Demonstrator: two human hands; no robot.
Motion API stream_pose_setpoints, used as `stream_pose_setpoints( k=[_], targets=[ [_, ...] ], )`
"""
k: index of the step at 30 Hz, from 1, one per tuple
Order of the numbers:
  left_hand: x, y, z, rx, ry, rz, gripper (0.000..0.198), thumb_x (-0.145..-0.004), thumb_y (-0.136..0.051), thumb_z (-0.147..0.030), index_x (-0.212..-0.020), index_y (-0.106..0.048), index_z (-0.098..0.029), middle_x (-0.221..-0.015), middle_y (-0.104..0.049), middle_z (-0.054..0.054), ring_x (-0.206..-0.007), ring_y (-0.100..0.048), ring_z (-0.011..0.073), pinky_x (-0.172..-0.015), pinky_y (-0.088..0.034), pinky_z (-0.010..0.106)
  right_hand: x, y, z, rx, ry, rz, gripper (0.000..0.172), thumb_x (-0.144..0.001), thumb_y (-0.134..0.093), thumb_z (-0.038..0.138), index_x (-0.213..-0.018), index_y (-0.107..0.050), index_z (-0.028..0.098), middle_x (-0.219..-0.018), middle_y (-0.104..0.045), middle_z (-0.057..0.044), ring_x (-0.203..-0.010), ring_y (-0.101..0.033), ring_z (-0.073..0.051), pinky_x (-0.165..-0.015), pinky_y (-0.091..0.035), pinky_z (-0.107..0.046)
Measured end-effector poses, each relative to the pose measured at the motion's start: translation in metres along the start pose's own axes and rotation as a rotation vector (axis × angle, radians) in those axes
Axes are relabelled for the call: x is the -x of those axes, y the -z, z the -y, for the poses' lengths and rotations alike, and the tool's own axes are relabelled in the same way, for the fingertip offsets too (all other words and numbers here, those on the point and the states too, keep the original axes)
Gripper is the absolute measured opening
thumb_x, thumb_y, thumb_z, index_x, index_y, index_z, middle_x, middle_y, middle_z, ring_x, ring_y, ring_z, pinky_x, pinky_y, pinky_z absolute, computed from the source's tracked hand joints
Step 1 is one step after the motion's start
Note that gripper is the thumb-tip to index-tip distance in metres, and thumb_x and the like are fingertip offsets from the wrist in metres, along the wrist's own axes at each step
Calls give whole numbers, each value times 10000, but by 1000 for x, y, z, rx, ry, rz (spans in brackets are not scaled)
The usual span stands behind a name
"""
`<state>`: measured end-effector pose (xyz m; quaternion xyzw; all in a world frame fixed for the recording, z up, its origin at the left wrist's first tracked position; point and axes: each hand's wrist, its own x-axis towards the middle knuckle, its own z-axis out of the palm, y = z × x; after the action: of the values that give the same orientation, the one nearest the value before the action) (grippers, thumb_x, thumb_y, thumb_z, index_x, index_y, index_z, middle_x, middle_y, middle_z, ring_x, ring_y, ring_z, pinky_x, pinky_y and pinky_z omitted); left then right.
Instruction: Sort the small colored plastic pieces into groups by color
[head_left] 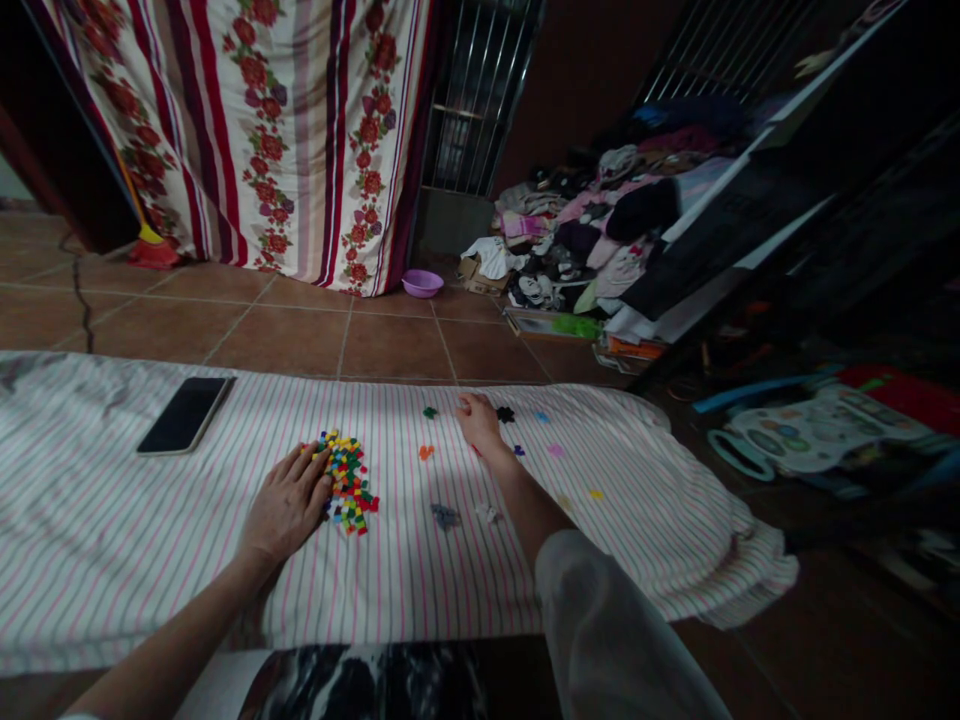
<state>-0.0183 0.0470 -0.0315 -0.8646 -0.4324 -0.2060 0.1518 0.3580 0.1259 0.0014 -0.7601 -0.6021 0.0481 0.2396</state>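
Note:
My left hand lies flat with fingers outstretched, its fingertips on the left edge of a pile of tiny multicoloured blocks. Over the striped cloth, my right hand is closed with fingers curled; whatever it may hold is hidden. It is between a small green cluster and a black cluster. A bit of red shows beneath it. Around it lie orange pieces, dark blue pieces, grey pieces, white pieces, pink pieces, light blue pieces and yellow pieces.
A black-screened phone lies on the cloth at left. Beyond are a floral curtain, a purple basin and heaped clothes on the tiled floor. A colourful plastic toy panel is at right.

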Motion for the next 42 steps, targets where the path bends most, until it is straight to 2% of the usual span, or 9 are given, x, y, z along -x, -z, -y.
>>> stream_pose_setpoints(
  k=[5, 8, 15, 20, 24, 29, 34, 37, 42],
  targets=[
    [-2, 3, -2, 16, 25, 16, 433, -985, -342, -356, -1224, -666, -195, -1376, -618, 90, -1396, -444, 282, -1053, -461, 457, -4, 17, -24, 97, 8, 32, 349, -811, -670, 150, -1149, -723, 216, -1129, -692, -73, -1005, -647, -193, -963, -461, -281],
    [-3, 4, -1, 38, 30, 22, 421, -983, -351, -355, -1212, -675, -211, -1378, -618, 82, -1400, -442, 279, -1052, -464, 459, -4, 14, -22, 81, 39, 61, 341, -799, -683, 128, -1123, -736, 217, -1143, -704, -78, -1047, -642, -211, -983, -458, -300],
    [-1, 1, -1, 42, 36, 45, 450, -988, -319, -357, -1233, -661, -198, -1384, -613, 91, -1413, -425, 290, -1056, -463, 480, 0, 9, -11, 73, 26, 75, 284, -812, -631, 72, -1021, -770, 207, -1058, -729, -89, -1006, -650, -205, -922, -460, -281],
    [0, -1, -1, 35, 42, 45, 465, -989, -306, -357, -1255, -643, -178, -1400, -597, 104, -1404, -430, 308, -1038, -472, 482, 2, 11, -10, 111, 52, 102, 274, -848, -592, 75, -1020, -775, 186, -1063, -727, -98, -1008, -651, -193, -920, -450, -255],
    [1, -3, 1, 22, 9, 31, 432, -986, -321, -340, -1194, -671, -195, -1388, -607, 98, -1413, -418, 302, -1041, -465, 487, 3, 10, -9, 115, 51, 110, 266, -847, -606, 85, -1027, -775, 184, -1085, -723, -102, -1028, -649, -197, -943, -450, -260],
    [2, -3, 2, 22, -22, 34, 391, -977, -346, -316, -1122, -693, -211, -1383, -612, 87, -1416, -417, 299, -1061, -454, 493, 4, 8, -11, 61, 57, 75, 322, -810, -610, 64, -1047, -766, 215, -1075, -729, -79, -1040, -646, -199, -971, -457, -288],
    [2, -2, 3, 34, -26, 33, 394, -979, -355, -319, -1167, -680, -201, -1379, -615, 92, -1422, -412, 295, -1084, -444, 489, 5, 7, -17, 17, 53, 36, 332, -791, -620, 81, -1080, -742, 189, -1134, -711, -99, -1097, -632, -216, -1011, -457, -319],
    [3, -2, 3, 52, -9, 34, 394, -974, -366, -329, -1187, -677, -213, -1402, -599, 82, -1433, -398, 284, -1093, -438, 482, 5, 10, -25, -28, 13, 10, 310, -808, -586, 95, -1056, -732, 208, -1087, -720, -86, -1065, -643, -218, -1005, -478, -357],
    [3, -5, 5, 7, -18, 13, 399, -969, -379, -362, -1152, -694, -199, -1379, -616, 90, -1388, -452, 304, -1044, -473, 472, 10, 19, -40, -102, -40, -15, 374, -842, -476, 68, -1100, -703, 214, -1033, -736, -67, -1000, -675, -214, -985, -518, -415]
  ],
)
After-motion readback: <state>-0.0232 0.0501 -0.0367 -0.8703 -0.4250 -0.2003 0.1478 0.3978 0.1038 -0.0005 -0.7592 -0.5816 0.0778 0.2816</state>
